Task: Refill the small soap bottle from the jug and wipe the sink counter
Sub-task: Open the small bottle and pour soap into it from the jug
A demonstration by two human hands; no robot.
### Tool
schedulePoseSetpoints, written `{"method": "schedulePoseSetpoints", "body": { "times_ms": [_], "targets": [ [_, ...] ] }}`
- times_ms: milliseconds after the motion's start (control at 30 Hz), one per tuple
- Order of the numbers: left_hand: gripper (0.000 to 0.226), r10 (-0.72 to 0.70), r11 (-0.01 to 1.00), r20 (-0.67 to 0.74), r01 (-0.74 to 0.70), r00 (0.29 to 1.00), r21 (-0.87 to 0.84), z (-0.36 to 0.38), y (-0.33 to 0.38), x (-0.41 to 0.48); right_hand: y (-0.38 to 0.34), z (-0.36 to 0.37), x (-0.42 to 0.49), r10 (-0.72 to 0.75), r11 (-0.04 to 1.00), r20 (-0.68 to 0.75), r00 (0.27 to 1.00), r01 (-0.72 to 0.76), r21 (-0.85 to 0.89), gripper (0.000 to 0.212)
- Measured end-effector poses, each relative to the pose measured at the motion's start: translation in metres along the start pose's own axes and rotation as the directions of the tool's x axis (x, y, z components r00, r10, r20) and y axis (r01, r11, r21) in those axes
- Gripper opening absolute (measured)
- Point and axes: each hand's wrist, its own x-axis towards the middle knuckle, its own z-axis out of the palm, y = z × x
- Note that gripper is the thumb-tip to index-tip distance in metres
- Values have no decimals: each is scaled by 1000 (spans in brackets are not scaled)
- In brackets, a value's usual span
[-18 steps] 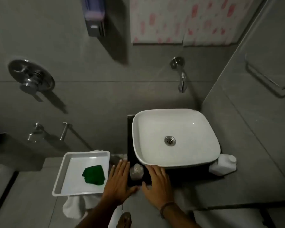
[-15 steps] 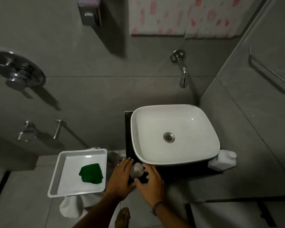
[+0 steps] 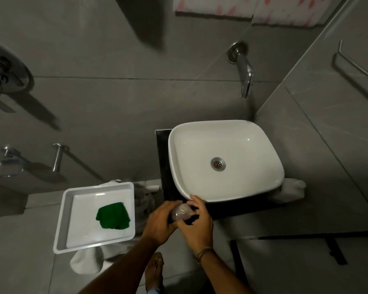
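Observation:
The small clear soap bottle [image 3: 182,212] stands on the dark sink counter [image 3: 164,158] just in front of the white basin [image 3: 225,160]. My left hand [image 3: 160,224] wraps its left side and my right hand [image 3: 197,222] curls around its right side and top. Both hands touch it and hide its lower part. The white jug [image 3: 289,190] lies on the counter at the basin's right front corner, partly hidden by the rim. A green cloth [image 3: 113,215] lies in a white tray [image 3: 70,209] to my left.
A wall tap [image 3: 245,75] sticks out above the basin. The tray rests on a white stool or bin draped with a towel [image 3: 83,262]. Shower fittings [image 3: 6,75] are on the left wall. A towel rail [image 3: 357,68] is on the right wall. My foot [image 3: 154,270] is below.
Both hands have closed in from beside the small bottle to grip it. The camera has shifted, so the scene sits lower and closer.

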Motion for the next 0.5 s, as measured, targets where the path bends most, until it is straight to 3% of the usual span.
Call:
{"method": "schedulePoseSetpoints", "body": {
  "times_ms": [133,300,433,500],
  "targets": [
    [59,13,1000,-22,-14,1000,-26,0,-1,-1,-8,4,-1,35,999,-84,996,-32,37,68],
    [57,22,999,-20,-23,1000,-48,-1,0,-1,-5,5,-7,0,998,-44,999,2,60,80],
    [56,18,999,-25,-19,1000,-36,1,-2,-1,-10,9,-5,30,997,-123,992,-21,74,64],
    [57,23,999,-18,-24,1000,-43,0,-2,-1,-9,10,-7,14,996,-104,994,-5,91,66]
  ]
}}
